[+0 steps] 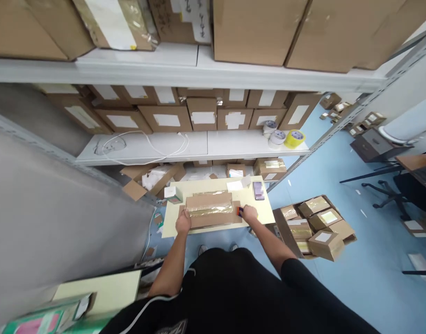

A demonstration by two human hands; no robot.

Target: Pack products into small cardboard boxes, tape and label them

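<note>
A flat brown cardboard box [209,202] with shiny clear tape across its top lies on the small pale yellow table [213,184]. My left hand [183,221] is at the left end of the box, gripping its edge with the thumb toward the top. At the right end, my right hand [250,213] is closed around a small orange and dark-blue tool [239,211], whose exact kind I cannot make out. A small white-and-green box [173,195] stands at the table's left, and a purple item [258,190] lies at the back right beside white paper slips [235,185].
Behind the table rises a white shelf unit [157,147] with several cartons, a white cable [143,162] and tape rolls [277,137]. An open carton [153,180] sits low at left. A large carton [285,232] of smaller boxes stands on the floor at right.
</note>
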